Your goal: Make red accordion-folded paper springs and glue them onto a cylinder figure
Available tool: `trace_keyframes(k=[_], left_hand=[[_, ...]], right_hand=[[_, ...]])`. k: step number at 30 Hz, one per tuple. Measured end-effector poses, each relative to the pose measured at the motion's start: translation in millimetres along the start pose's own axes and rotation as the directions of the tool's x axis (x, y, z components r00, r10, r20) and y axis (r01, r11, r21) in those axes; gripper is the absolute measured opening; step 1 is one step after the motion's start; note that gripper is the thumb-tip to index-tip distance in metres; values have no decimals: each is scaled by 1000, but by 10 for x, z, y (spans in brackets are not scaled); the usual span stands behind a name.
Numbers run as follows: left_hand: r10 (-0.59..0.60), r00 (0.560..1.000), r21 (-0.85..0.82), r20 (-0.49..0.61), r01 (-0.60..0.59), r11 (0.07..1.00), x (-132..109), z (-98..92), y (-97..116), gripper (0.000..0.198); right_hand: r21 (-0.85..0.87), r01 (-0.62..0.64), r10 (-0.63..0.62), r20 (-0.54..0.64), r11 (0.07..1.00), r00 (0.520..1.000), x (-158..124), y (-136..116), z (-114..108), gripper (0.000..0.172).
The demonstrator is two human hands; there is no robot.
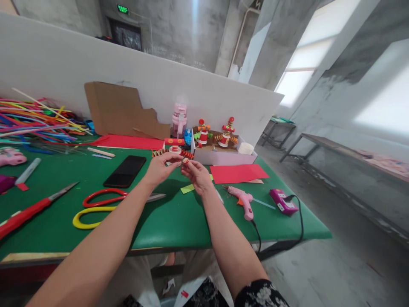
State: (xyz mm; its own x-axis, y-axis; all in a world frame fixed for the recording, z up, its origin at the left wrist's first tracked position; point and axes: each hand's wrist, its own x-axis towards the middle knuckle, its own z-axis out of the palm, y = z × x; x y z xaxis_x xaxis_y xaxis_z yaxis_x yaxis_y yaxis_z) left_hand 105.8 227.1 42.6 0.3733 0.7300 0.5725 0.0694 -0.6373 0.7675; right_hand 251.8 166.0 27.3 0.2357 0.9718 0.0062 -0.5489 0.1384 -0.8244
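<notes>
My left hand (pixel 163 167) and my right hand (pixel 197 175) meet above the green table (pixel 172 226), fingers pinched together. Between their fingertips is a small red and pale folded piece (pixel 185 160), which both hands hold. Just behind them, partly hidden by my fingers, stands a white paper cup piece (pixel 175 149) with folded red and tan paper strips at its sides. A light green paper strip (pixel 187 188) lies beneath my hands. Under my left forearm are scissors (pixel 105 197) with red and yellow handles.
A pink glue gun (pixel 244 200) and a purple power block (pixel 283 201) lie right. Red paper (pixel 239 172) sits before a box (pixel 207 158) with two figures. A black phone (pixel 125 171), red-handled scissors (pixel 32 213) and colourful pipe cleaners (pixel 35 119) are left. A pink bottle (pixel 179 119) stands behind.
</notes>
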Motion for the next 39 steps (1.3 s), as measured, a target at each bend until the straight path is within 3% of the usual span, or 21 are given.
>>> trace_keyframes(k=[8,13,22,27,39], left_hand=[[114,993,64,-1,-114,991,-21,81,4,21],[103,995,37,-8,-102,994,-37,111,-1,20],[-9,991,23,-131,12,1000,-14,63,15,27],[-58,990,-54,-126,51,997,-9,68,3,27],[3,999,26,-39,-2,1000,-32,55,86,26]], right_hand=[[-12,-58,59,47,998,997,-10,39,-6,29],[16,-86,85,49,996,995,-28,6,-17,25],[63,-109,107,30,992,994,-39,-34,-29,19],[17,-65,65,17,998,998,-38,-11,-2,24],[-22,-10,10,1,1000,1000,-40,0,21,29]])
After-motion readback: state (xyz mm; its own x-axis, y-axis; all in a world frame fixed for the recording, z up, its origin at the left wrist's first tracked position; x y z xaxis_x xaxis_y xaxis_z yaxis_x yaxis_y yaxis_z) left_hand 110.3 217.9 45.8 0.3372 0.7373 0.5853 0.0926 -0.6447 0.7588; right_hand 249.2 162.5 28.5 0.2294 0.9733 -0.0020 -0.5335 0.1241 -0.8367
